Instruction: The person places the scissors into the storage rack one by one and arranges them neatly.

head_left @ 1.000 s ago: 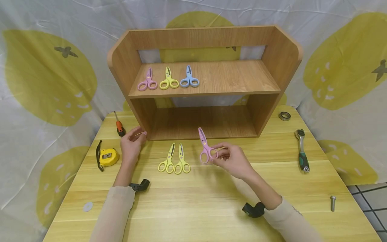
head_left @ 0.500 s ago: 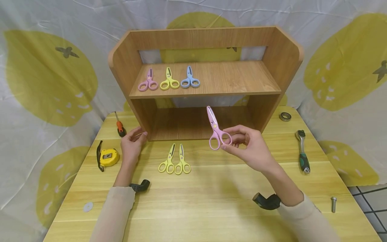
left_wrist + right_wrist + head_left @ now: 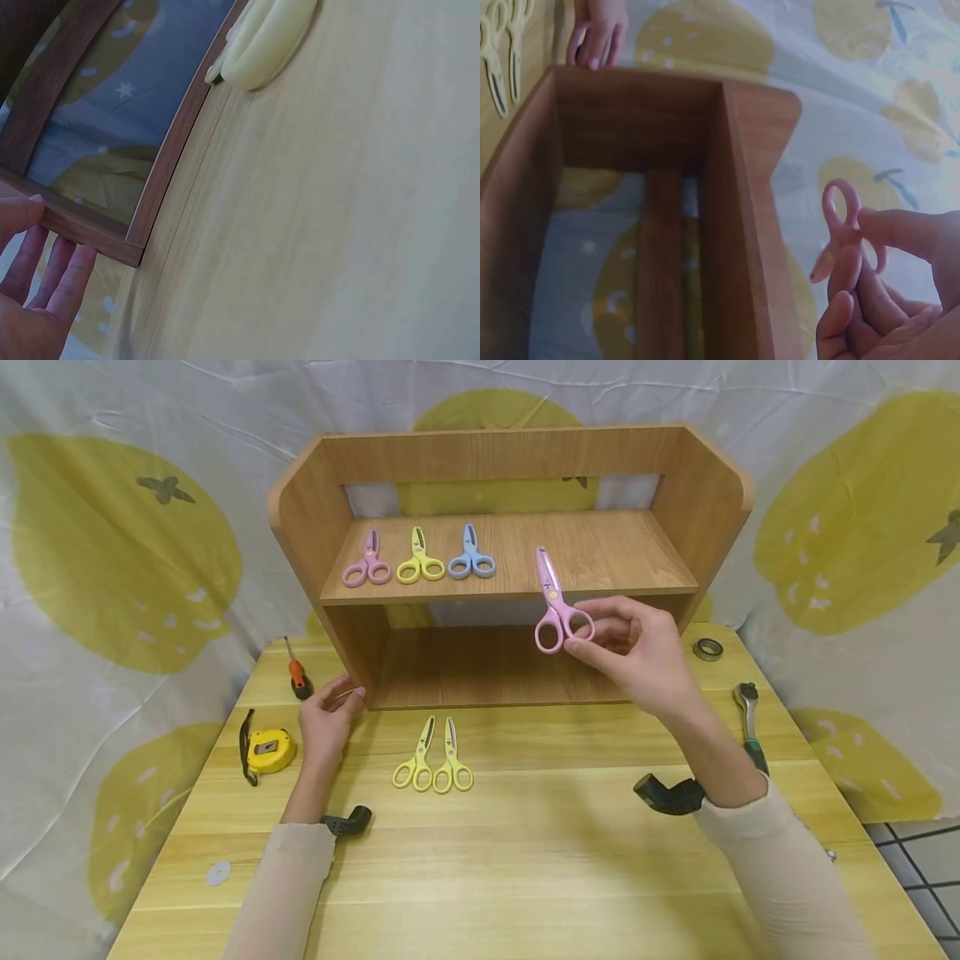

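Note:
In the head view my right hand point(image 3: 652, 652) pinches a pair of pink scissors point(image 3: 553, 596) by a handle ring, blades up, before the front edge of the upper shelf. The right wrist view shows these pink scissors point(image 3: 845, 225) between thumb and fingers. My left hand point(image 3: 327, 720) touches the lower left side of the wooden shelf unit point(image 3: 510, 452); its fingers point(image 3: 71, 281) lie fairly straight against the side panel. Pink scissors point(image 3: 367, 560), yellow scissors point(image 3: 419, 557) and blue scissors point(image 3: 470, 554) lie in a row on the upper shelf. Two yellow scissors point(image 3: 415, 756) lie on the table.
At the left lie a screwdriver point(image 3: 297, 672), a yellow tape measure point(image 3: 272, 750) and a white disc point(image 3: 219, 873). Toward the right are a dark ring point(image 3: 707, 649), a ratchet wrench point(image 3: 748, 714) partly behind my arm, and a mostly covered bolt point(image 3: 832, 855).
My right hand has lifted the pink scissors from near the table, up and to the right, to the height of the upper shelf's edge. The left hand has stayed in place.

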`<state>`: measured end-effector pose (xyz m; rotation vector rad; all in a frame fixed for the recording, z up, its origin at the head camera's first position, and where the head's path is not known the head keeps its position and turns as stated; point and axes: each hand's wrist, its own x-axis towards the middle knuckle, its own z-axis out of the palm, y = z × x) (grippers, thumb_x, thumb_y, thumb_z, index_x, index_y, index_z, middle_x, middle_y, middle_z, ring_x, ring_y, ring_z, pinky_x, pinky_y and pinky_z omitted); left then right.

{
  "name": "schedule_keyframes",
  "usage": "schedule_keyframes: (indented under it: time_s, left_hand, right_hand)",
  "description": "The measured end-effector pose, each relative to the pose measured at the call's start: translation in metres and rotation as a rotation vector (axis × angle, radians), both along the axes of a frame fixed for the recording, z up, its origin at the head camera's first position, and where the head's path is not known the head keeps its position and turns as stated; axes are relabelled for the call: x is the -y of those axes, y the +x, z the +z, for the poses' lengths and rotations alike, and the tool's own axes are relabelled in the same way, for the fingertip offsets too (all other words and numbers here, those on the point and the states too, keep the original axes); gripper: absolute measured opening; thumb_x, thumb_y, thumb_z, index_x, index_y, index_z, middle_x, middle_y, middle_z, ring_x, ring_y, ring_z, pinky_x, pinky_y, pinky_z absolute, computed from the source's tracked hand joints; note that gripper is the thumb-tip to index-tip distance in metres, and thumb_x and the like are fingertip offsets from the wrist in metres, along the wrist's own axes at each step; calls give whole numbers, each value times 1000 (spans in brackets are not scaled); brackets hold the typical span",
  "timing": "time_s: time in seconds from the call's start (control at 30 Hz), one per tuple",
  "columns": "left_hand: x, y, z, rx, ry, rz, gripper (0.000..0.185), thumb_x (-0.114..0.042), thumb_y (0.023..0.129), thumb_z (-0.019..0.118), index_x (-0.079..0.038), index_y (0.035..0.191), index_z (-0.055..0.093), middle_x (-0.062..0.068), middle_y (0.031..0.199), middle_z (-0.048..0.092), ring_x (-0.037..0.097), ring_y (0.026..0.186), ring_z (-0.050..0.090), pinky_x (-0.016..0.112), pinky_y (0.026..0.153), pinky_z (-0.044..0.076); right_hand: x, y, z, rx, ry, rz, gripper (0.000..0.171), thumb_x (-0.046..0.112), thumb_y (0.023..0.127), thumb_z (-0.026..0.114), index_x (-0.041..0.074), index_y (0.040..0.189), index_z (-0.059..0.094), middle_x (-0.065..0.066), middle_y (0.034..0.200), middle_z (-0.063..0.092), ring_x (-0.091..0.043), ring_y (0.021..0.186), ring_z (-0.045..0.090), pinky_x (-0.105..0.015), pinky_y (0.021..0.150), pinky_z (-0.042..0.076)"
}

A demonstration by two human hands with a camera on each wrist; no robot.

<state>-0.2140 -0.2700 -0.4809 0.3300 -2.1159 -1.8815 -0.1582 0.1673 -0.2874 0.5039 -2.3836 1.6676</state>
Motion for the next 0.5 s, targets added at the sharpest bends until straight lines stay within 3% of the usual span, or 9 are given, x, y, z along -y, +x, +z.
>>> schedule_keyframes:
  time_s: [0.4, 0.5]
  left_hand:
    - [0, 1, -1, -1, -8, -5, 42, -15, 91, 80, -11, 133, 71, 5, 120, 74, 5, 99, 71, 17, 80, 62]
    - [-2, 3, 5, 8, 1, -12, 42, -13, 92, 79, -9, 133, 70, 4, 120, 74, 4, 99, 71, 18, 81, 62]
  right_hand:
    - [9, -57, 35, 38, 139, -124, 43, 28, 90, 83, 14, 128, 72, 7, 81, 73, -11, 72, 52, -25, 54, 37]
    - [12, -71, 37, 72, 151, -130, 44, 29, 90, 82, 13, 129, 71, 6, 80, 72, -10, 73, 55, -24, 56, 40]
